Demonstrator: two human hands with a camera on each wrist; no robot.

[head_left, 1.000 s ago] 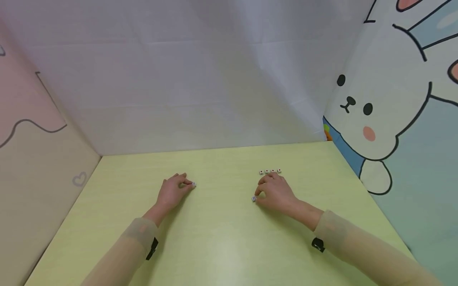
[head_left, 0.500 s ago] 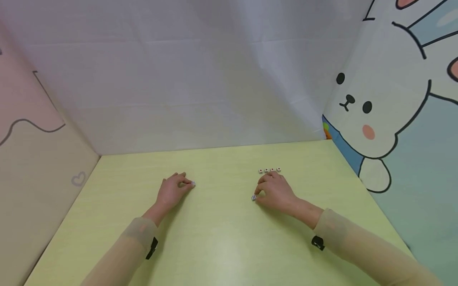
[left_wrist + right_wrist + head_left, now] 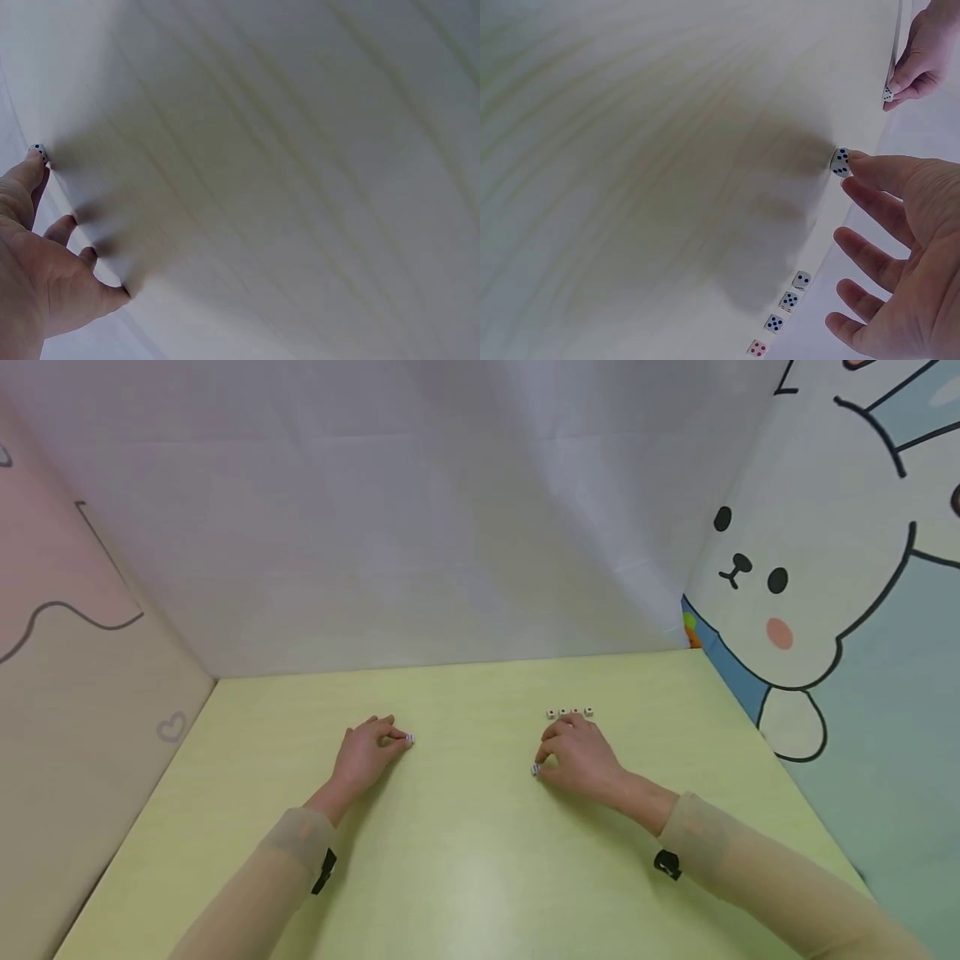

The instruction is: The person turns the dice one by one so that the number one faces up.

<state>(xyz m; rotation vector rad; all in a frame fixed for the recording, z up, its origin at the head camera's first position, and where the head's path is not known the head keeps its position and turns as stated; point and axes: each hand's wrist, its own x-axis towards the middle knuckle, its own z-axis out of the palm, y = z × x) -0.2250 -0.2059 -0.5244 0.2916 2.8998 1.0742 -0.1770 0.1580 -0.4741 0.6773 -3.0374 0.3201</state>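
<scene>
My left hand [image 3: 363, 755] pinches a small white die [image 3: 410, 739] between thumb and index finger, at the table's left middle. Dark pips show on that die in the left wrist view, where the hand [image 3: 45, 277] enters from the left edge. To the right, my right hand [image 3: 581, 760] holds a second die [image 3: 536, 769] by thumb and index finger. Its blue pips stand out on this die [image 3: 841, 162] in the right wrist view; the other fingers spread apart. Just beyond the right hand, several dice [image 3: 563, 713] sit in a short, spaced row.
A pale yellow table [image 3: 472, 827] carries all the dice. Behind it hangs a white cloth [image 3: 420, 552]. A wall with a cartoon rabbit [image 3: 810, 585] borders the right side, and a pink and beige wall [image 3: 82, 718] the left. The two hands are well apart.
The head view has shifted slightly. Both hands keep their pinch on the dice and stay practically in place over the table; the row of dice has not moved.
</scene>
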